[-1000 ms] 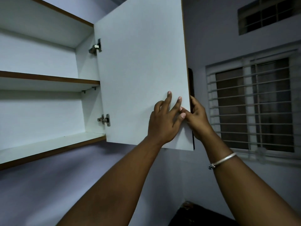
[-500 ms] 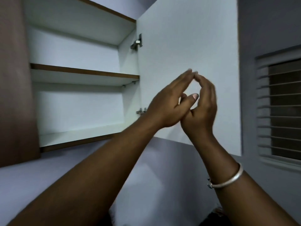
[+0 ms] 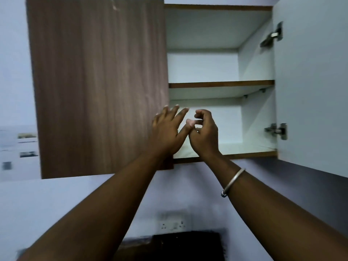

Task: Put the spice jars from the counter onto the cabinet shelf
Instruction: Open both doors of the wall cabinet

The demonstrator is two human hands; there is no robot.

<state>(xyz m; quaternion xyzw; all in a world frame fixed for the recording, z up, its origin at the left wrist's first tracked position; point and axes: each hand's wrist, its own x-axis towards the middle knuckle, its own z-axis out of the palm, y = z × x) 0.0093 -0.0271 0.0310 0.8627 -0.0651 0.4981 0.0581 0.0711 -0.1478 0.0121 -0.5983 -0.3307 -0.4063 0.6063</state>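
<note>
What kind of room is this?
Probably a kitchen. A wall cupboard hangs high up, one door swung open on bare shelves. Below it there's a wall socket, with something dark underneath, maybe a counter. Both hands hold nothing.

Your left hand [image 3: 166,132] covered the closed door's [image 3: 99,87] lower right corner and part of the bottom shelf [image 3: 244,148]. The open door [image 3: 310,81] ran off the right edge. Whatever lay at the far left [image 3: 24,146] was too blurred to tell.
</note>
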